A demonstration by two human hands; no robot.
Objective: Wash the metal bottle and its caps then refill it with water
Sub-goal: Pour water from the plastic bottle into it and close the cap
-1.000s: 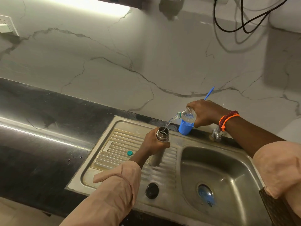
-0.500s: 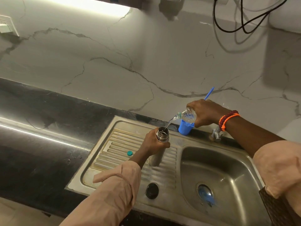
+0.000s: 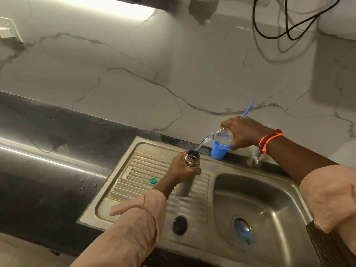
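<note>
The metal bottle (image 3: 187,174) stands upright on the ribbed drainboard (image 3: 134,180), its mouth open. My left hand (image 3: 180,169) grips it just below the neck. My right hand (image 3: 243,132) holds a clear plastic bottle (image 3: 221,134) tilted down to the left, and a thin stream of water runs from it into the metal bottle's mouth. A black cap (image 3: 179,225) lies at the drainboard's front edge. A small teal cap (image 3: 153,180) rests on the ribs, left of my left hand.
A blue cup (image 3: 218,151) with a blue stick (image 3: 248,109) in it stands behind the sink, under my right hand. A tap (image 3: 255,160) sits at the rear rim. The steel basin (image 3: 256,209) is at right, dark counter (image 3: 48,160) at left, black cables (image 3: 289,26) on the wall.
</note>
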